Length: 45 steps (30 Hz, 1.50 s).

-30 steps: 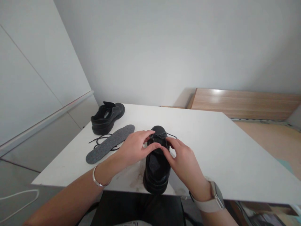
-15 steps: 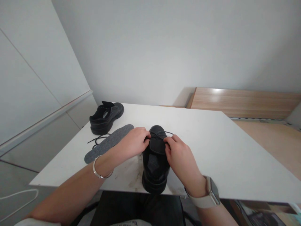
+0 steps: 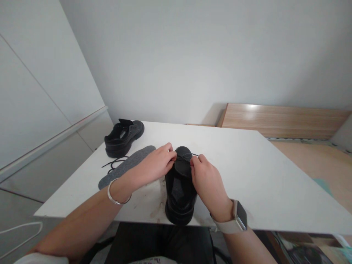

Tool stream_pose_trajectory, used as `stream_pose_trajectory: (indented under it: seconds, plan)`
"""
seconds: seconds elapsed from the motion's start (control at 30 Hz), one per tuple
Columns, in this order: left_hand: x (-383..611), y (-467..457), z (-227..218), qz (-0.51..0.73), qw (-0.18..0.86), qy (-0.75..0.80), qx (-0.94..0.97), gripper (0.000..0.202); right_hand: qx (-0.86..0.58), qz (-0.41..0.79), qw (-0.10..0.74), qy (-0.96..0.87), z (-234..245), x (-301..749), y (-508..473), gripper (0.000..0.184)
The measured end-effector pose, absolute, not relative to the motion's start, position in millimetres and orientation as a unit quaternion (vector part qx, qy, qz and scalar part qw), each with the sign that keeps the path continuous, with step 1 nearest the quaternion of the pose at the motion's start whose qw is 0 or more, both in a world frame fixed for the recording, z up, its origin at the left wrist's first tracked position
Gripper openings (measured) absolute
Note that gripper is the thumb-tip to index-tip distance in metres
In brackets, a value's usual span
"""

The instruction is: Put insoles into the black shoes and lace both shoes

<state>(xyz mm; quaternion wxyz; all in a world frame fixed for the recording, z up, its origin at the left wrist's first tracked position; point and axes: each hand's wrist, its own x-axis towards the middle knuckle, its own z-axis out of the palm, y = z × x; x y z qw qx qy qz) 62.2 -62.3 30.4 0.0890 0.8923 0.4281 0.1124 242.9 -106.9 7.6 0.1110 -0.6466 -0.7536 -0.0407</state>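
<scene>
**Both hands pinching a lace across the near shoe**

We see a black shoe (image 3: 180, 190) standing on the white tabletop (image 3: 247, 176), its heel at the near edge and its toe pointing away from us. Our left hand (image 3: 154, 167) rests against the shoe's left side, thumb and forefinger pressed together on a thin black lace (image 3: 189, 155) near the toe end. Our right hand (image 3: 205, 179) sits against the shoe's right side, its grip likewise pinched on the same lace, which runs taut between the two grips across the top of the shoe. The two pinches lie close together, just apart, with the shoe's front directly between and below them.

To the left of the left grip, just beyond the wrist with its bracelet (image 3: 115, 192), a grey insole (image 3: 126, 168) lies flat on the tabletop. A loose black lace (image 3: 114, 162) curls beside the insole's far edge. Farther left and away from the grips, a second black shoe (image 3: 123, 136) stands near the tabletop's far left corner. A watch (image 3: 238, 220) with a pale strap circles the right wrist, behind the right grip.
</scene>
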Motion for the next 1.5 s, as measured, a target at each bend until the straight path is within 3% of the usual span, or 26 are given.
stream_pose_trajectory:
  seconds: [0.4, 0.57, 0.67, 0.83, 0.93, 1.1, 1.3, 1.5]
  plan:
    - [47, -42, 20, 0.312, 0.306, 0.39, 0.811, 0.013, -0.63, -0.07, 0.06, -0.772, 15, 238, -109, 0.02]
    - [51, -42, 40, 0.394, 0.309, 0.359, 0.788, 0.012, -0.604, -0.1, 0.098, -0.785, 21, 234, -102, 0.019]
    - [58, -46, 67, 0.466, 0.285, 0.317, 0.775, 0.007, -0.566, -0.071, 0.244, -0.784, 39, 233, -94, 0.016]
    - [66, -56, 118, 0.62, 0.246, 0.23, 0.709, 0.009, -0.389, -0.021, 0.627, -0.674, 98, 231, -90, 0.013]
    - [73, -61, 128, 0.642, 0.26, 0.221, 0.687, 0.012, -0.283, -0.005, 0.728, -0.625, 124, 225, -91, 0.015]
    - [90, -60, 115, 0.64, 0.318, 0.216, 0.665, 0.021, -0.255, 0.072, 0.677, -0.687, 123, 213, -88, 0.011]
    - [92, -62, 107, 0.589, 0.424, 0.197, 0.659, 0.023, -0.28, 0.031, 0.656, -0.7, 114, 214, -88, 0.01]
    - [82, -64, 108, 0.561, 0.402, 0.226, 0.687, 0.024, -0.292, 0.13, 0.657, -0.683, 107, 218, -86, 0.013]
